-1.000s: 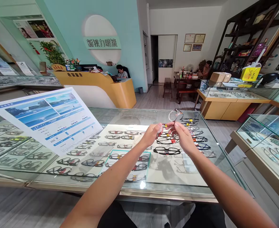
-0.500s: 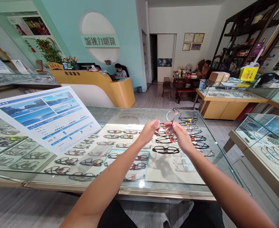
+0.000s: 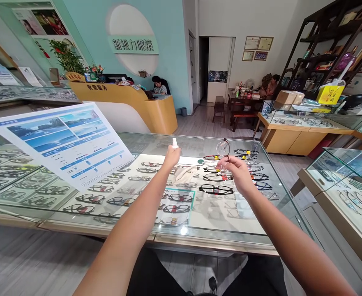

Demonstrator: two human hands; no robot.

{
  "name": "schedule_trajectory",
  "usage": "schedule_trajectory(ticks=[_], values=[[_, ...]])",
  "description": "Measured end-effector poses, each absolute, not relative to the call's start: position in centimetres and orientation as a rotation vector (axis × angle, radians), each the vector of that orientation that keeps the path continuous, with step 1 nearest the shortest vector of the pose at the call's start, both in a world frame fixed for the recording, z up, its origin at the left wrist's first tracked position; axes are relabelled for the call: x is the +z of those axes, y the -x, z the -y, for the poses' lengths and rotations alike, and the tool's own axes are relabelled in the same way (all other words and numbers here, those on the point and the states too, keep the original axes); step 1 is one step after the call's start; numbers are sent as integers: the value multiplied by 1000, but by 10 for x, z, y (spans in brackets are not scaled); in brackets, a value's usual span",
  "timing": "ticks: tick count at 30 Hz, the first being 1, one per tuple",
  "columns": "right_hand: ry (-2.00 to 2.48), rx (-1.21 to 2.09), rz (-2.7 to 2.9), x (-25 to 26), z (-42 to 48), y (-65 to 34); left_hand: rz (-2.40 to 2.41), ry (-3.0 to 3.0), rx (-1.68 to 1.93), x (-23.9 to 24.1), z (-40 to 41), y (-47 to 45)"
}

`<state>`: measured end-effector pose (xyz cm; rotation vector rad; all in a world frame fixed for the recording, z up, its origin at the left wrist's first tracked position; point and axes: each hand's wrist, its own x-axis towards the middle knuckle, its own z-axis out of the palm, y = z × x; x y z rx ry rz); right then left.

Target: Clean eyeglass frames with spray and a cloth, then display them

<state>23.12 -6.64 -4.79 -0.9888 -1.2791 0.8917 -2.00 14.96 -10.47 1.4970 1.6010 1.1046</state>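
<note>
My left hand (image 3: 172,157) is closed around a small spray bottle, whose white nozzle (image 3: 174,143) sticks up above the fingers; the rest of it is hidden. In my right hand (image 3: 238,172) is a pair of round-lensed glasses (image 3: 223,149), pinched by the frame and raised over the counter, one lens standing above the fingers. A crumpled beige cloth (image 3: 185,175) lies on the glass counter (image 3: 211,222) between my hands. Below the glass, rows of dark eyeglass frames (image 3: 216,189) rest on a pale base.
A large printed sheet (image 3: 85,152) with blue pictures stands tilted at the left of the counter. Another glass case (image 3: 350,181) stands to the right. Farther back, one person sits behind a yellow desk (image 3: 162,111) and another at a dark table (image 3: 245,96).
My left hand has moved left, away from the glasses, and now grips the spray bottle. My right hand still holds the glasses, slightly farther right. The beige cloth is now in sight.
</note>
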Motion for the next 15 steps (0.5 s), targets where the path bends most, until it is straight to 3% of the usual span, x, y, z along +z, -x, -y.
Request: schedule_trajectory(ticks=[10, 13, 15], values=[[1005, 893, 1274, -46, 68, -230, -1681, -1558, 1135, -99, -138, 16], [1029, 872, 1282, -46, 68, -230, -1757, -1613, 1467, -79, -117, 11], [1043, 859, 1286, -46, 68, -230, -1589, -1762, 1902, -62, -96, 5]])
